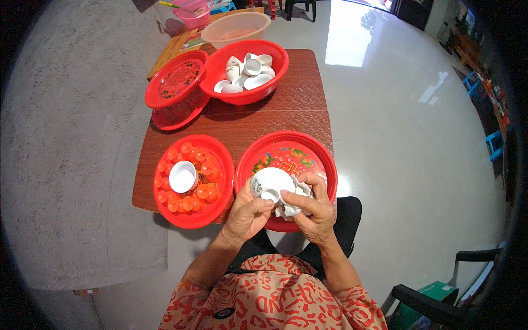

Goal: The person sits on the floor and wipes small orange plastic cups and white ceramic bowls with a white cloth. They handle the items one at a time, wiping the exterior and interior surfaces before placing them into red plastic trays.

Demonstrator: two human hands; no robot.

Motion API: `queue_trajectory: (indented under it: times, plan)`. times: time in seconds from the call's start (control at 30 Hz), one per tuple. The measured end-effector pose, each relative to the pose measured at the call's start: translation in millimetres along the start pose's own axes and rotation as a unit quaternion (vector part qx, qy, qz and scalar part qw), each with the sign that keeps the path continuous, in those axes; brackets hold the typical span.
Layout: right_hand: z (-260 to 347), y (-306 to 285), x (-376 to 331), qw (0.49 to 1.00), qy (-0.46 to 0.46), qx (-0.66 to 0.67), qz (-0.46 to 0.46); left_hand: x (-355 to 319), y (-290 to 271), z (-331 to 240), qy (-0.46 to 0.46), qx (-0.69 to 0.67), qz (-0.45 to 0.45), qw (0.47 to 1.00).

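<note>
Left hand (248,213) fingers cover the lower rim of the white cup (270,183); its print is too small to make out. White cloth (294,199) mostly buried under the right hand (312,212). Both hands block the near edge of the red plate (286,154). Pink basket (192,11), top of frame, cut off by the edge. Right rim clutter is blurred. Black chair (434,308), lower right, cropped.

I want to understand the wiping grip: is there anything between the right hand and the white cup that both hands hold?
Yes. A crumpled white cloth lies between the right hand and the white cup. The left hand grips the cup directly, with nothing visible between, above the red tray.
</note>
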State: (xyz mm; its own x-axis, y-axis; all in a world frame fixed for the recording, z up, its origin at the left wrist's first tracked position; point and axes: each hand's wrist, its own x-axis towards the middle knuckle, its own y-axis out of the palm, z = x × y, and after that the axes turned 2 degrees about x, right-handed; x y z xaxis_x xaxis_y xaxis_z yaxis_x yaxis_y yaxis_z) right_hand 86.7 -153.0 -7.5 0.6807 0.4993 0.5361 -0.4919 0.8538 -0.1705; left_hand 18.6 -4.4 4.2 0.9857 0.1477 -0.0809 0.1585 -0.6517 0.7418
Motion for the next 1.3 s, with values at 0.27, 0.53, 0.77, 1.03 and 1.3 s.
queue_trajectory:
  times: [0.27, 0.53, 0.77, 1.03, 1.3]
  plan:
    - [-1, -4, 0, 0.999, 0.01, 0.052, -0.008, -3, -4, 5, -0.016, -0.006, 0.022, 1.0]
    - [3, -4, 17, 0.994, 0.068, 0.088, -0.007, -6, -2, 2, -0.015, 0.048, 0.011, 0.999]
    - [1, 6, 3, 0.987, 0.095, 0.121, -0.041, 0, 0, 7, 0.015, 0.019, 0.002, 1.0]
    - [6, -16, 19, 0.988, 0.099, 0.102, 0.059, -1, -11, -15, -0.026, 0.116, 0.033, 0.992]
    - [-5, -3, 29, 0.999, 0.038, 0.007, -0.008, 2, -13, -7, -0.016, 0.07, 0.002, 0.997]
